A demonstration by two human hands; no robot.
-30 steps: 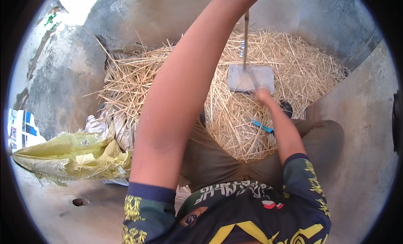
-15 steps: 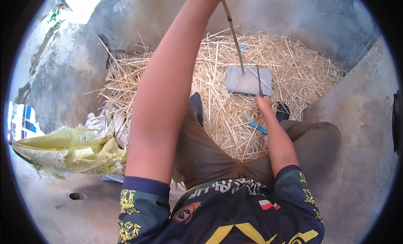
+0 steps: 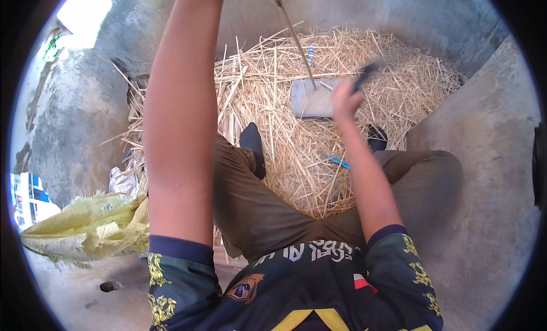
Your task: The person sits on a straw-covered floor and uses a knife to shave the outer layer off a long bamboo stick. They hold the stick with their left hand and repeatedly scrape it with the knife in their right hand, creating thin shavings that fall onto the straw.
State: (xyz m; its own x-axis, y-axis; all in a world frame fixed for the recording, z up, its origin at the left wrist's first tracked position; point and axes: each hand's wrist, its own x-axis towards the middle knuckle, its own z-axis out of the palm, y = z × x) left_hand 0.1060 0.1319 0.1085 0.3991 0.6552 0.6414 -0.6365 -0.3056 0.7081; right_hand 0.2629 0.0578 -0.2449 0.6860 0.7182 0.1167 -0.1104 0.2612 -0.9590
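My left forearm (image 3: 179, 114) reaches up past the top edge, with its hand out of the picture. A thin brown stick (image 3: 296, 43) slants down from the top edge, its lower end resting on a grey rectangular block (image 3: 305, 103). What holds the stick's upper end cannot be seen. Just beyond the block's right end, my right hand (image 3: 344, 100) is closed round a knife (image 3: 364, 74). The knife points up and to the right, its blade smeared by motion.
Loose straw (image 3: 296, 154) covers the floor around the block. A blue-handled tool (image 3: 338, 161) lies in it near my right forearm. My legs bend on either side. At left lies a frayed yellow woven sack (image 3: 85, 228); concrete walls (image 3: 473, 148) stand around.
My right hand has lifted the knife off the block and swung it up and right. My left arm has shifted left, taking its hand out of view. The stick still meets the block.
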